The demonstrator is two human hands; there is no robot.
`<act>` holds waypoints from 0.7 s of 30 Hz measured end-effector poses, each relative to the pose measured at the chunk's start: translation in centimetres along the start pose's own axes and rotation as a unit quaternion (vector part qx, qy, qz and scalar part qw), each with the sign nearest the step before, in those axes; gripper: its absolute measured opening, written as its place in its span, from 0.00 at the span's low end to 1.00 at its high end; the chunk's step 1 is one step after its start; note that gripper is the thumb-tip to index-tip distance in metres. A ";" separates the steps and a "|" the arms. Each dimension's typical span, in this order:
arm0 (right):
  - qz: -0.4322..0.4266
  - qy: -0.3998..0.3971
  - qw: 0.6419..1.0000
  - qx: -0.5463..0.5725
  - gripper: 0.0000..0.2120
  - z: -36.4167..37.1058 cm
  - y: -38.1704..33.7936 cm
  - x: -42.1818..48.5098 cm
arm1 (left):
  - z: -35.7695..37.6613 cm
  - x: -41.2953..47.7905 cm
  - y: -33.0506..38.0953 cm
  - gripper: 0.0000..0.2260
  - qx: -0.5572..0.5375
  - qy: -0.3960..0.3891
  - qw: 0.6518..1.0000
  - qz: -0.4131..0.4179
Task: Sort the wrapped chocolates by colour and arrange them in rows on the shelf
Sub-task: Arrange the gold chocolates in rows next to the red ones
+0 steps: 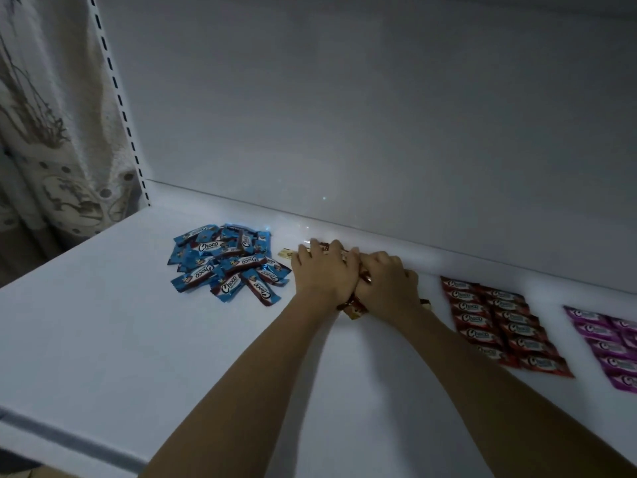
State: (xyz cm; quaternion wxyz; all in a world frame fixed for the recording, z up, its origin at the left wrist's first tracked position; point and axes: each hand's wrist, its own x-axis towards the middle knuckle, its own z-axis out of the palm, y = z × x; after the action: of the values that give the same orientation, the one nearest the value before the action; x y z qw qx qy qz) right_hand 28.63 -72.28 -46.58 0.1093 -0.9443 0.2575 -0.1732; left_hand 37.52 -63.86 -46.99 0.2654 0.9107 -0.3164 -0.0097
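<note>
Left hand: you are laying your left hand [322,270] flat over the gold chocolates [355,309], fingers stretched towards the back wall [344,115], its inner edge touching the other hand
Right hand: your right hand [386,281] is lying over the same batch with knuckles raised; I cannot tell whether those fingers are gripping a wrapper or only pressing
Gold batch: it is sitting mid-shelf [138,322] under both palms, with only a few wrapper ends poking out at the left, at the right and by your wrists
Step in hand: judging by the pose, you are gathering and squaring the gold ones before rowing them
Doing it well: be pressing lightly so the slick wrappers are sliding rather than buckling, and be lining them up with the red rows [499,322], leaving a clear gap between colours
Neighbours: the red rows are lying near your right fingertips, so be keeping that hand from nudging them; the purple rows [606,343] are lying beyond, at the frame's edge
Blue pile [227,262]: it is lying as a loose heap just left of your left hand, not yet in rows
</note>
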 end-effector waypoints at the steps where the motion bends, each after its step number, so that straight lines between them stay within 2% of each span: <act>1: 0.004 -0.007 1.000 -0.005 0.25 -0.1 0.0 -0.1 | 0.2 -0.2 0.0 0.27 0.007 0.010 1.000 0.011; 4: -0.002 -0.010 1.000 -0.008 0.26 -0.4 -0.2 -0.6 | -0.1 -0.9 -0.1 0.31 -0.001 0.017 1.000 0.026; 7: -0.011 -0.009 1.000 0.005 0.20 -0.7 -0.1 -1.4 | -0.2 -2.1 -0.2 0.31 -0.006 0.009 0.999 0.035; 10: -0.026 -0.011 0.999 0.034 0.23 -1.2 -0.4 -2.4 | 0.0 -3.1 -0.3 0.30 -0.021 0.028 0.998 0.054; 12: -0.033 -0.004 0.998 0.047 0.21 -1.4 -0.4 -3.2 | -0.1 -4.0 -0.3 0.30 -0.026 0.032 0.998 0.050; 14: -0.045 0.006 0.998 0.052 0.19 -1.5 -0.2 -4.3 | 0.0 -5.1 -0.1 0.36 -0.030 0.037 0.996 0.070; 16: -0.052 0.016 0.997 0.061 0.21 -1.7 -0.1 -5.5 | -0.3 -6.4 -0.1 0.39 -0.012 0.036 0.996 0.083; 21: -0.075 0.039 0.994 0.070 0.19 -1.7 -0.5 -8.3 | -0.8 -10.2 -0.2 0.33 0.014 0.053 0.993 0.108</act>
State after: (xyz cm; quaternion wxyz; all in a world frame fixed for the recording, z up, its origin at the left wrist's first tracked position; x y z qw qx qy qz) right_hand 21.51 -67.67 -47.17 0.1515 -0.9437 0.1770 -0.2348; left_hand 29.60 -57.40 -47.92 0.2682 0.8740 -0.3988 0.0714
